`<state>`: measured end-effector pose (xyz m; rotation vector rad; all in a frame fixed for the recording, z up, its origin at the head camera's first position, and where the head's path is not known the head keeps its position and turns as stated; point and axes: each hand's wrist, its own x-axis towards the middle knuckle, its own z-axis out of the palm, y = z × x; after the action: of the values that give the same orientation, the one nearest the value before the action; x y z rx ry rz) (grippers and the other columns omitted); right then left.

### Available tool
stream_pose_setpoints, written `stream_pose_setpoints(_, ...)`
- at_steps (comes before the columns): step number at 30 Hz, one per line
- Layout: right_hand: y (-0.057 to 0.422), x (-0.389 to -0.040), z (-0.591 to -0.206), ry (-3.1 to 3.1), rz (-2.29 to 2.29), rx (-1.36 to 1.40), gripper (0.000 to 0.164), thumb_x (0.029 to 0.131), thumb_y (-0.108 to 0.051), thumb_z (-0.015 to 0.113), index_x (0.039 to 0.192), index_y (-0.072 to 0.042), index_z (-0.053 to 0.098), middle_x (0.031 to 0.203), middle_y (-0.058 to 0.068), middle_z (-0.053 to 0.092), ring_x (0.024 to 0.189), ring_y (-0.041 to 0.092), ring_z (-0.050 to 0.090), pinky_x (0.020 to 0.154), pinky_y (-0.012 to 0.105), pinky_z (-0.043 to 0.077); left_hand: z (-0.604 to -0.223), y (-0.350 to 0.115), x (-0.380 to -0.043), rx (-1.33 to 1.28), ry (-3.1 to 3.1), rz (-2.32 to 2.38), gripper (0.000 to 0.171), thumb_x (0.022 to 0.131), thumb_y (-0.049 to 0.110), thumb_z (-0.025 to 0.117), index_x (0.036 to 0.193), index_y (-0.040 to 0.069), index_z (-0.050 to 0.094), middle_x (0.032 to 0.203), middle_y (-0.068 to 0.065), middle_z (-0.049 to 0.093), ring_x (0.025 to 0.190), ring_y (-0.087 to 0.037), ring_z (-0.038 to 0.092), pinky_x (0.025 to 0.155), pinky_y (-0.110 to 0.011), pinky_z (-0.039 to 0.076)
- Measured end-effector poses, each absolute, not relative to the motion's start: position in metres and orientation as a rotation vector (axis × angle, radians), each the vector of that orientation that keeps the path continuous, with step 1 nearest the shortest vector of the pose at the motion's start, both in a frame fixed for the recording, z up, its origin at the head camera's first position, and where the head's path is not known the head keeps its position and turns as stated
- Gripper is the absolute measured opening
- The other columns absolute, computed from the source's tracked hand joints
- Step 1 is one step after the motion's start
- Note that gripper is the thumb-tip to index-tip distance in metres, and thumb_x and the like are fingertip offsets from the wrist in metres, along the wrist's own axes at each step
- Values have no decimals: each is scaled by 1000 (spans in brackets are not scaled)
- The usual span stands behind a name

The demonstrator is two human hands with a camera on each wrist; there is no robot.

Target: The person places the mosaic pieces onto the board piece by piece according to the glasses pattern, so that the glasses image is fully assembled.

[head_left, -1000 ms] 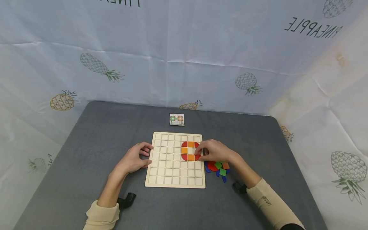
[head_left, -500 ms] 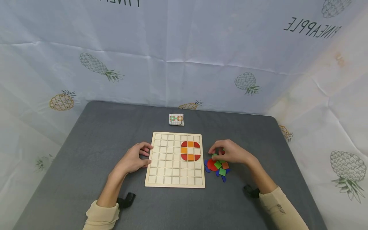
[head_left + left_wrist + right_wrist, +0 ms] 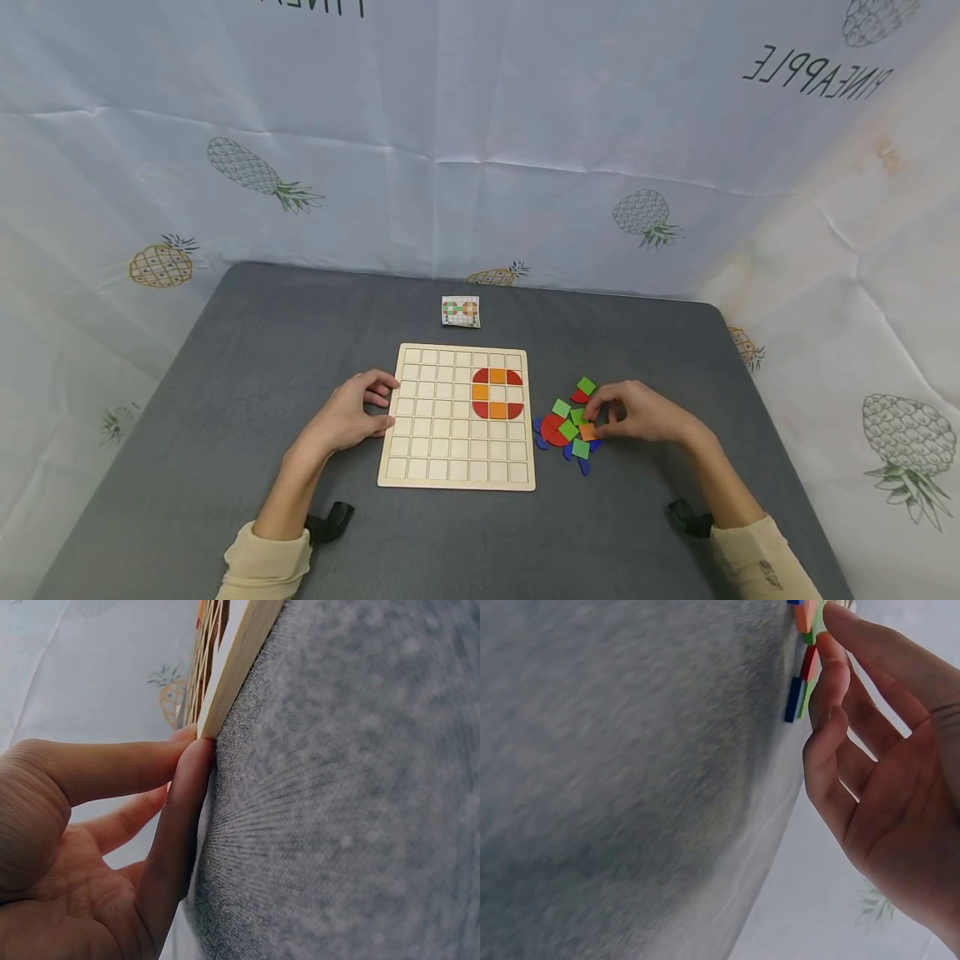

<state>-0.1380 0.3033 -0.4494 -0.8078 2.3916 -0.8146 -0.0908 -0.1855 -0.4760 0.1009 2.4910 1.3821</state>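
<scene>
A pale wooden grid board [image 3: 435, 451] lies on the grey table. Set into its right side are red quarter-round pieces [image 3: 514, 411] and orange squares [image 3: 498, 410] in a ring-like shape. My left hand [image 3: 350, 411] touches the board's left edge; in the left wrist view its fingertips [image 3: 196, 750] meet the wooden rim [image 3: 234, 679]. Right of the board, my right hand [image 3: 641, 411] reaches over a small pile, thumb and forefinger parted beside a loose orange square [image 3: 587, 432]. Green squares [image 3: 581, 449], a large red round piece [image 3: 553, 430] and blue curved pieces [image 3: 584, 467] make up the pile.
Behind the board lies a small pattern card [image 3: 461, 312]. A green square [image 3: 586, 385] with a red piece [image 3: 579, 397] sits at the pile's far end. A pineapple-print cloth [image 3: 480, 225] hangs beyond the table's back edge.
My right hand has moved right, off the board and across to the right side of the loose pile, uncovering several pieces. My left hand and the board have stayed in place.
</scene>
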Motion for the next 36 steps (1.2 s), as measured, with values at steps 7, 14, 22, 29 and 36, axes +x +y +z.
stream_pose_setpoints(7,309,-132,-455,2400,-822,-830,21,92,-10,86,112,-15,79,105,3,76,75,1,61,67,23,56,-475,-185,-91,100,2487,1384,50,87,-6,82,133,0,65,124,-20,62,114,-33,65,71,-30,63)
stream_pose_setpoints(14,308,-130,-464,2430,-818,-863,22,92,-11,86,112,-17,78,105,-1,75,74,-2,59,68,22,56,-476,-185,-90,92,2478,1385,50,88,-6,82,134,0,64,125,-21,62,115,-34,65,71,-30,63)
stream_pose_setpoints(22,310,-130,-466,2415,-825,-902,24,94,-11,84,116,-17,77,105,-1,73,74,-2,57,67,21,54,-477,-185,-90,89,2480,1384,50,88,-5,82,134,1,65,126,-20,62,116,-33,65,71,-30,63)
stream_pose_setpoints(29,310,-133,-466,2340,-849,-876,29,93,-15,86,121,-18,79,105,0,71,73,0,58,66,22,55,-478,-185,-90,93,2480,1387,49,88,-5,82,133,1,65,125,-20,62,116,-34,65,72,-30,64)
stream_pose_setpoints(36,313,-136,-469,2325,-865,-891,29,92,-19,88,120,-17,79,104,-1,71,77,0,59,69,22,56,-477,-185,-90,96,2488,1382,49,87,-5,82,133,1,65,125,-20,62,116,-33,65,72,-30,63)
